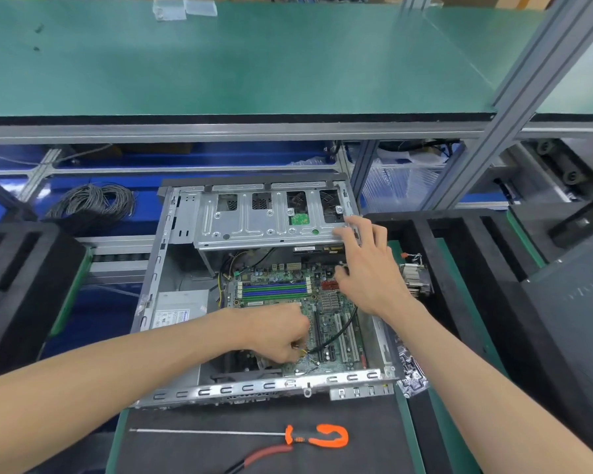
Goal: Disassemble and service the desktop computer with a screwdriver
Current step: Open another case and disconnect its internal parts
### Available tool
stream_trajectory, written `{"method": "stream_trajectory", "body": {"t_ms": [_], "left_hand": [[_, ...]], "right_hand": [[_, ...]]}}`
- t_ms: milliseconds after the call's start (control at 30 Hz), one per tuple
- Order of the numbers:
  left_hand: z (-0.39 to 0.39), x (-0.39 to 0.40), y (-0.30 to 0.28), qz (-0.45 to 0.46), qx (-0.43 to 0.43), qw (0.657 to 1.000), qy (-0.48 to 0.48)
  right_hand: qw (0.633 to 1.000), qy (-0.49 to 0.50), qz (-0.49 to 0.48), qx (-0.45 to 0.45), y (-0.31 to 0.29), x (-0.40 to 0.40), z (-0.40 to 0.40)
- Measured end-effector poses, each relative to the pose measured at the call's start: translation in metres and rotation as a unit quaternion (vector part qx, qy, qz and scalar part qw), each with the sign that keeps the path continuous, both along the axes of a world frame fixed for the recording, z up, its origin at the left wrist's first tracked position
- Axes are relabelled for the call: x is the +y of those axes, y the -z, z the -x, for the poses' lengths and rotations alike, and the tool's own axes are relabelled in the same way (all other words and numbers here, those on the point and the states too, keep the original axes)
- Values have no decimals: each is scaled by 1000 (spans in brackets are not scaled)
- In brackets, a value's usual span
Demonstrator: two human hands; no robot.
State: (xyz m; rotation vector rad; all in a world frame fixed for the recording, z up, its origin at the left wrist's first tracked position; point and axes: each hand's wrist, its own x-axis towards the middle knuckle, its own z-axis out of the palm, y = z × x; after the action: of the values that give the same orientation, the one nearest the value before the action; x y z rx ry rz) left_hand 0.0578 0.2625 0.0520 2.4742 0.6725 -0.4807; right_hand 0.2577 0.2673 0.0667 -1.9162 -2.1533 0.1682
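The open desktop computer case (pixel 172 268) lies on the bench with its green motherboard (pixel 326 323) exposed. My left hand (pixel 278 333) reaches into the case and pinches a small yellow wire connector at the board's near edge. My right hand (pixel 370 265) rests with spread fingers on the right end of the raised metal drive cage (pixel 254 224). A black cable (pixel 339 333) runs across the expansion slots. The screwdriver (pixel 254 434), with a long shaft and orange-black handle, lies on the black mat in front of the case, untouched.
Red-handled pliers (pixel 261 455) lie beside the screwdriver. A removed heatsink (pixel 415 278) sits right of the case on black foam (pixel 466 254). More black foam trays (pixel 18 285) stand at left. A coil of grey cable (pixel 93 203) lies behind. A green shelf (pixel 220 63) overhangs the bench.
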Motion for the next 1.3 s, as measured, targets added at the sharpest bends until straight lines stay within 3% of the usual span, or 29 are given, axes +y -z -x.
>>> {"method": "stream_trajectory", "body": {"t_ms": [133,467,867,1167,1300], "left_hand": [[-5,2,13,22,9,1000,-10],[-32,-4,31,-27,44,999,-10],[-31,-1,29,44,14,995,-88],[-5,4,5,142,-83,964,-210],[4,5,0,116,-72,962,-236]], "right_hand": [[1000,-2,-1,12,1,2,-1],[1000,-4,-3,21,1,3,-2],[1000,-3,-7,11,3,4,-2],[1000,-3,-6,-6,-2,0,0],[999,-4,-8,-41,-5,-2,2]]}}
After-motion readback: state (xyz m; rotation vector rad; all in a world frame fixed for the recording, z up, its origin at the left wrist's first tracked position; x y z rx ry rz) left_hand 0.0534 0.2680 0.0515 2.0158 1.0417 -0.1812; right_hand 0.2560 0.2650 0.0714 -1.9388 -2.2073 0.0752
